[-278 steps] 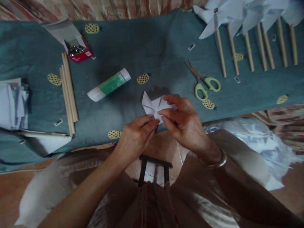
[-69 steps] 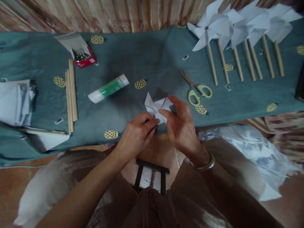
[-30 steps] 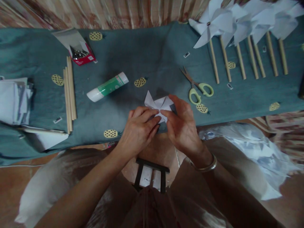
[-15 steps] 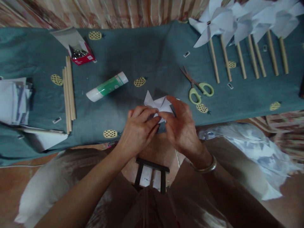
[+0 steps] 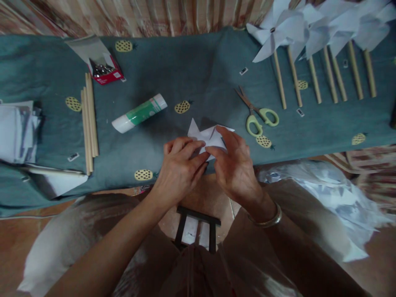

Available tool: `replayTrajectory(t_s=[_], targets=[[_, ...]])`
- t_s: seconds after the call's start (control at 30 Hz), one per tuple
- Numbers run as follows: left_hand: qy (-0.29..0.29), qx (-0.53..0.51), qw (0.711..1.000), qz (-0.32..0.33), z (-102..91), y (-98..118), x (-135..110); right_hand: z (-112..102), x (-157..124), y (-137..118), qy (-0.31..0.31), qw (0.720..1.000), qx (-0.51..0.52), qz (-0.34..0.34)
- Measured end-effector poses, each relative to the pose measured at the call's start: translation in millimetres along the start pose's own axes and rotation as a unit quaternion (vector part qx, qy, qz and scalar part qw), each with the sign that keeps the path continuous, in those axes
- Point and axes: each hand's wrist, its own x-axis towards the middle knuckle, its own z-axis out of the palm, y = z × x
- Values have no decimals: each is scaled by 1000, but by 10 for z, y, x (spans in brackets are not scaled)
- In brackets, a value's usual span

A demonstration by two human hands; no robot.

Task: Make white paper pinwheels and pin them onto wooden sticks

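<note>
Working at the near edge of a table covered in green pineapple-print cloth (image 5: pixel 201 74), I grasp a small folded white paper (image 5: pixel 210 134) with both bare hands, its pointed flaps sticking out beyond my fingers. My left hand (image 5: pixel 181 165) has hold of the near left part, thumb and forefinger close to the middle; my right hand (image 5: pixel 233 165), a silver bangle (image 5: pixel 267 220) at the wrist, grips the right side, one finger on the far flap and the thumb near the centre. Just beyond, to the left, lies a green-and-white glue stick (image 5: pixel 139 113); to the right, scissors (image 5: pixel 253 108) with pale green handles rest with blades slightly parted. Farther left are loose wooden sticks (image 5: pixel 88 128), an open red box (image 5: pixel 107 77) of shiny metal pieces and a stack of white papers (image 5: pixel 15 132). White paper pinwheels (image 5: pixel 274 31) on wooden handles line the far right, overlapping one another. A clear plastic bag (image 5: pixel 337 202) sits below the table's edge at right.
</note>
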Motion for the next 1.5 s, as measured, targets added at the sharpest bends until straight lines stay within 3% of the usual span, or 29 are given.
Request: replayTrajectory(t_s=[0.17, 0.4, 0.63, 0.9, 1.5], targets=[[1, -2, 1000, -2, -10, 7, 5, -39, 16, -9, -5, 999, 26, 21], [6, -5, 1000, 0, 1, 3, 3, -66, 72, -38, -46, 998, -22, 32], [-5, -12, 1000, -19, -29, 25, 18, 8, 69, -23, -9, 999, -53, -1], [-2, -15, 1000, -26, -18, 30, 22, -17, 45, -22, -7, 999, 5, 31], [-6, -10, 1000, -26, -4, 16, 16, 63, 38, -38, 7, 999, -34, -13]])
